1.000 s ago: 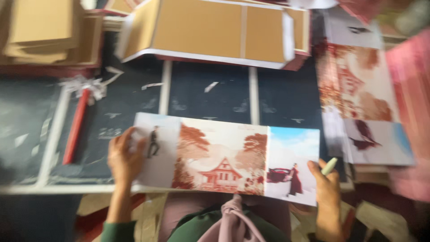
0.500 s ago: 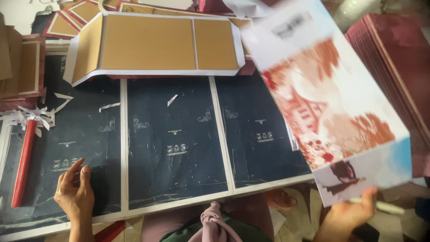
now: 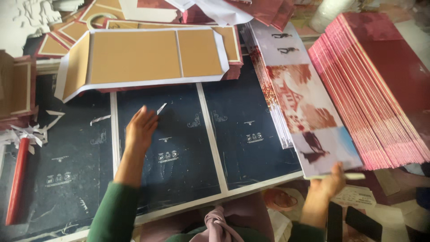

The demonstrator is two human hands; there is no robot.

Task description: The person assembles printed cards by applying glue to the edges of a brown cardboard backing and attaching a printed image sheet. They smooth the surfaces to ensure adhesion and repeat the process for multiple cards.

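Two hands: both the person's own, working over a dark work surface (image 3: 179,179) marked off by pale strips.
Left hand: the left hand (image 3: 141,127) is released, fingers spread and empty, hovering over or resting on the dark surface near a small white paper scrap (image 3: 161,108); contact cannot be told.
Right hand: the right hand (image 3: 332,181) pinches the near edge of a long glossy printed sheet with red trees, a house and small figures (image 3: 304,105), and also holds a pale pen-like stick (image 3: 354,176).
Sheet position: it lies on top of a stack of like printed sheets (image 3: 268,96) at the right, its near end over the table edge.
Handling: the sheet looks thin, light and floppy, probably slick, and likely to crease if bent; a hold at the near short edge with the far end supported seems best.
Right of it: a fanned pile of red-edged cards (image 3: 380,89).
Far side: a flat brown board cover with white wrap margins (image 3: 148,56).
Left edge: a red rod (image 3: 18,175).
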